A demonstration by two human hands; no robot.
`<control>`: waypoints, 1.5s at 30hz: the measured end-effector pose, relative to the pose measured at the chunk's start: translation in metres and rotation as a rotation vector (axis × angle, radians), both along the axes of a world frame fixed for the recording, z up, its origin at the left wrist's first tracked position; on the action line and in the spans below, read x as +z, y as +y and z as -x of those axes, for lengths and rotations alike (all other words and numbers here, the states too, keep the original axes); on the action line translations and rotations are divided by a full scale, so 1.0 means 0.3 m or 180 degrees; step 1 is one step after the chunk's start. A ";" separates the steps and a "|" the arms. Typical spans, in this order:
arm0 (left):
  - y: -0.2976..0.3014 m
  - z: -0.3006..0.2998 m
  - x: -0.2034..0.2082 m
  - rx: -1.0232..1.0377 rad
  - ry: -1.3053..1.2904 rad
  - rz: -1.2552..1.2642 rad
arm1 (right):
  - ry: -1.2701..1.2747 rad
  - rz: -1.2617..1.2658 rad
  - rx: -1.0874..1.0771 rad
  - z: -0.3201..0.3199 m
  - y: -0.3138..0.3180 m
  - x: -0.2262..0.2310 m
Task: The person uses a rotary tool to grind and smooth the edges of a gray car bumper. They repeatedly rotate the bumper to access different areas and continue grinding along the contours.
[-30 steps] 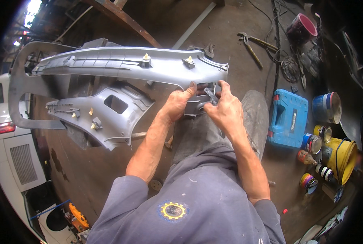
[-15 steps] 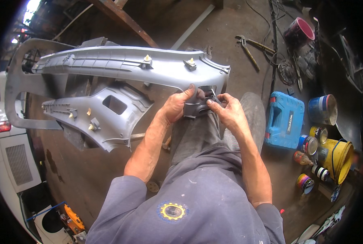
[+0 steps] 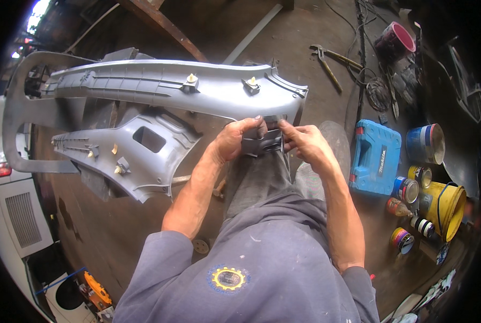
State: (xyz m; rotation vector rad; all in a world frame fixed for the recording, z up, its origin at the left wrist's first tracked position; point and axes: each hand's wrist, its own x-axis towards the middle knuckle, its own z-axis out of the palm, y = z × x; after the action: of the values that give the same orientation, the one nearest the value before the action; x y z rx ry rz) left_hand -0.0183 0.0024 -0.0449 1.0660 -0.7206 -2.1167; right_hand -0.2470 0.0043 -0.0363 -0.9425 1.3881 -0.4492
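The step in hand appears to be close finger work around the cutout at the right, near end of the long panel (image 3: 224,91), with both hands meeting there just above the person's legs (image 3: 256,177). The panel runs from far left to the middle of the scene, its ribbed underside facing up with two pale clips (image 3: 191,79) standing on it. The left hand (image 3: 233,140) is grasping the panel's near end, its thumb lying over the top by the cutout and its other fingers curled beneath. The right hand (image 3: 306,144) is bent in with thumb and fingers brought together at the right side of the same spot; the fingertips and the dark surfaces there blend, so I cannot tell whether it is gripping the panel, pinching a small part or only pressing. The short panel (image 3: 138,164), with its own cutout, lies nearer on the left, untouched. Pliers (image 3: 329,63) lie on the floor far right, and a blue case (image 3: 376,156) is right of the legs, both out of use. As I judge it, the next move calls for the left hand to brace this end firmly while the right fingers work precisely at the cutout's edge.
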 end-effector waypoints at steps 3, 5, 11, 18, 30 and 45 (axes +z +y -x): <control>0.002 -0.007 -0.018 0.0082 -0.0117 0.0215 | 0.0248 0.0126 0.0181 -0.038 -0.014 0.027; 0.002 0.000 -0.029 0.0136 -0.0195 0.0366 | 0.0459 0.0426 0.0163 -0.046 -0.008 -0.014; 0.005 -0.013 -0.026 -0.0021 0.0105 0.0098 | 0.0678 0.0902 0.0471 -0.042 0.030 0.022; 0.015 0.009 -0.038 0.0276 -0.0175 0.0357 | 0.1183 0.1192 0.0735 -0.050 0.041 0.047; 0.063 0.000 0.109 0.0227 -0.2275 0.0307 | 0.1396 0.2011 -0.1038 0.275 0.276 -0.100; 0.235 0.193 0.319 -0.0457 -0.5208 0.2328 | 0.2246 -0.1762 -0.3417 0.654 1.398 -0.850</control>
State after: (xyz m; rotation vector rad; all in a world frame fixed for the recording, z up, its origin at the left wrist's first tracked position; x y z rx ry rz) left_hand -0.0762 0.0728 0.0507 2.1084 -2.0448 -0.4348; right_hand -0.4432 0.4236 -0.2912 0.2248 2.4674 -0.4776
